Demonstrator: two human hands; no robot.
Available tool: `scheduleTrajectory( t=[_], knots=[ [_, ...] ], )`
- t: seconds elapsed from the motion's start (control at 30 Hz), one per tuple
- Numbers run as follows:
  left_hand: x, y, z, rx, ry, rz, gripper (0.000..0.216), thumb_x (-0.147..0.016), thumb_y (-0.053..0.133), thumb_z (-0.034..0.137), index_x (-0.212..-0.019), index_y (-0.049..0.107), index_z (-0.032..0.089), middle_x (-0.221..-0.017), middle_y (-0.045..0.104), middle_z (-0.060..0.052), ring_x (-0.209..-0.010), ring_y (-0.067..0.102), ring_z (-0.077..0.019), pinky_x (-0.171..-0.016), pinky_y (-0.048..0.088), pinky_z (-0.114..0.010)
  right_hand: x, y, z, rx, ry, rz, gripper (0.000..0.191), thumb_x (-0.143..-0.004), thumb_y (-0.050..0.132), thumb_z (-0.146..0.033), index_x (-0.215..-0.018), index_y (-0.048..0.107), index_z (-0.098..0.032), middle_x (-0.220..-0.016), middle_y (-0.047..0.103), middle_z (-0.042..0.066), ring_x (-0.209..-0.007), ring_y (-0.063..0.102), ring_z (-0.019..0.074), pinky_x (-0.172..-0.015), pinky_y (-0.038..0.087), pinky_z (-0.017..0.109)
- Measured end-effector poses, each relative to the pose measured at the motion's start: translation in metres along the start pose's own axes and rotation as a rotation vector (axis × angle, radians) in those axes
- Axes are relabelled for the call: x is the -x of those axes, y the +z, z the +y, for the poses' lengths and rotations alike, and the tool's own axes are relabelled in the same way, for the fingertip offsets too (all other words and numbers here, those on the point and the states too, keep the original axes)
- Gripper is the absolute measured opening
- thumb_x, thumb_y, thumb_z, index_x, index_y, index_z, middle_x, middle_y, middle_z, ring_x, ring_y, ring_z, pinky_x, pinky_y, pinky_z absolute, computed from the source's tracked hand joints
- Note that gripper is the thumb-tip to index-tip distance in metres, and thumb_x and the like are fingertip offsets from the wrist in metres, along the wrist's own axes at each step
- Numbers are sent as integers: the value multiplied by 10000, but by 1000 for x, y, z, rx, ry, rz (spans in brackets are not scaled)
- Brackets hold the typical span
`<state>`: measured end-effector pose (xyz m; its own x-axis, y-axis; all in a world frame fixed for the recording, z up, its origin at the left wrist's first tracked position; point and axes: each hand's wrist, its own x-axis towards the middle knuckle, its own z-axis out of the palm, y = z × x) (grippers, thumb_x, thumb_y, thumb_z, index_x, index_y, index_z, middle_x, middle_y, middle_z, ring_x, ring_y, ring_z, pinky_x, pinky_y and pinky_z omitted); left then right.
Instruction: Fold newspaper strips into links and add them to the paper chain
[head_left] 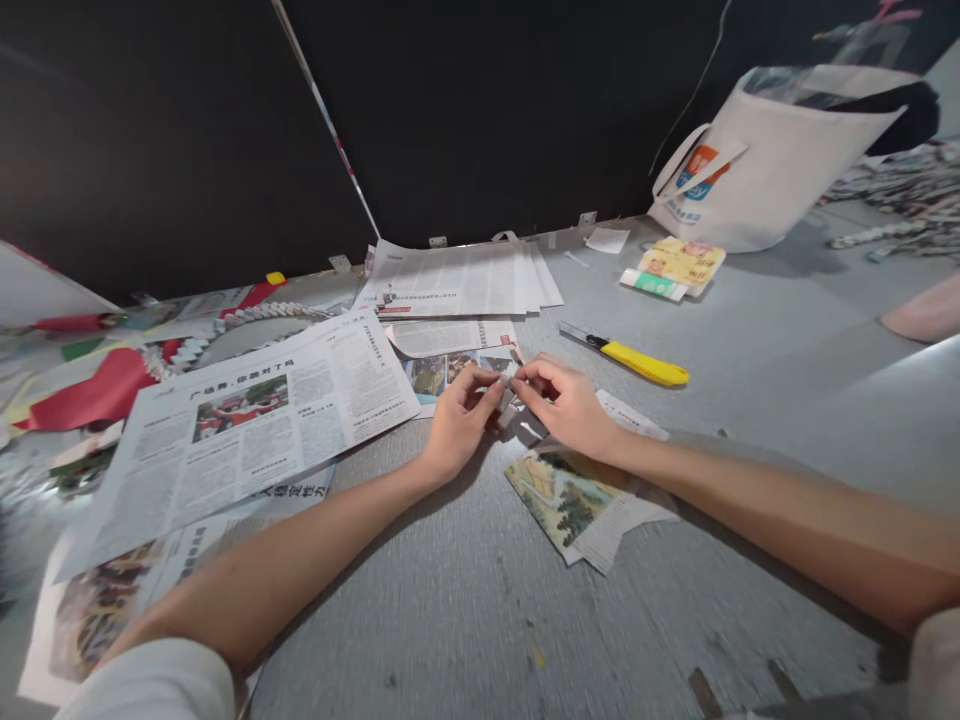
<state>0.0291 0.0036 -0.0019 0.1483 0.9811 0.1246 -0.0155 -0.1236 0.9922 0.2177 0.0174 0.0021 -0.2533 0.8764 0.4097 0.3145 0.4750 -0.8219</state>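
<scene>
Workpiece: a small whitish paper strip (508,413) is located between the two hands, above the grey surface (450,620).
Left grip: the strip is pinched between thumb and fingers of the left hand (463,420).
Right grip: the strip's other side is pinched by the fingertips of the right hand (568,405), nearly touching the left.
Step in hand: the strip appears to be shaped or folded by fingertip; the exact fold is hidden.
Next move: as judged, a narrow, steady pinch is called for on both sides.
Cutter: a slim yellow-handled utility knife (645,363) is laid beyond the right grip, well apart.
Paper stock: a stack of printed newspaper sheets (450,280) is placed beyond the grip; a large newspaper sheet with a photograph (300,410) is spread to its left.
Offcut: a green-and-tan printed paper piece (562,500) is positioned on the near side, partly under the right forearm.
</scene>
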Motion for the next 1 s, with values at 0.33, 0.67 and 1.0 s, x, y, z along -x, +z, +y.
scheduleTrajectory(
  t=[0.33,0.67,1.0],
  knots=[
    [-2,-3,-2,-111,76,39,265,-954,740,433,-1046,734,184,-887,700,-35,-631,560,-101,-552,460,-236,2,0,2,21,-11,-59,202,-1021,643,-369,-896,655,-211,-765,524,-9,-689,508,159,-656,393,320],
    [-2,-3,-4,-76,57,31,292,-961,737,458,-1058,706,185,-836,661,-19,-661,572,-113,-591,485,-238,3,1,0,21,79,7,257,-1006,676,-481,-983,642,-228,-738,507,-24,-682,479,164,-650,386,320],
    [-3,-4,3,-29,29,57,331,-956,751,463,-1148,685,201,-881,701,-32,-624,563,-109,-559,477,-238,-2,0,1,-103,84,-119,365,-1045,584,-539,-867,601,-221,-739,566,-7,-684,501,160,-644,396,311]
  ],
)
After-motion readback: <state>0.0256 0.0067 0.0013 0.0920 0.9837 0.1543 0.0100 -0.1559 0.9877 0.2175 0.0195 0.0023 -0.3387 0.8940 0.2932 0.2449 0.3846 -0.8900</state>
